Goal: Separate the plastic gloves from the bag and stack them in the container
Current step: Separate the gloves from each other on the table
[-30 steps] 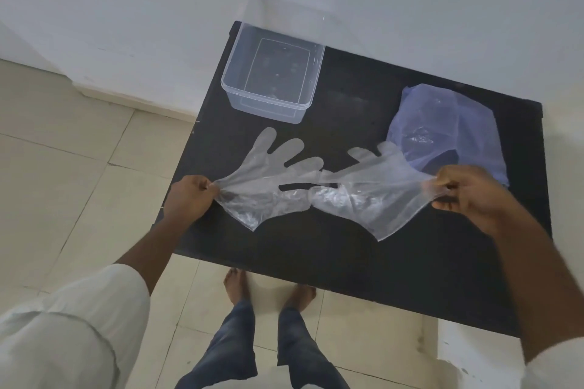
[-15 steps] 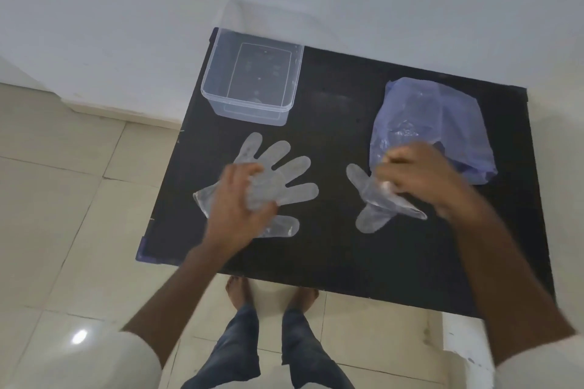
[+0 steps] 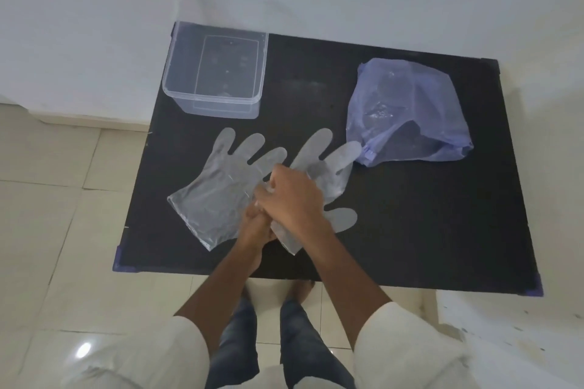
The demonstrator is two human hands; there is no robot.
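Oddly, no writing reads anywhere; right hand (image 3: 292, 199) and left hand (image 3: 257, 227) pinch overlapping gloves (image 3: 221, 186).

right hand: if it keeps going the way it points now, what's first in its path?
The right hand points up-left across the table. First is the left glove, at its fingertips; the container lies farther on. Depth is unclear.
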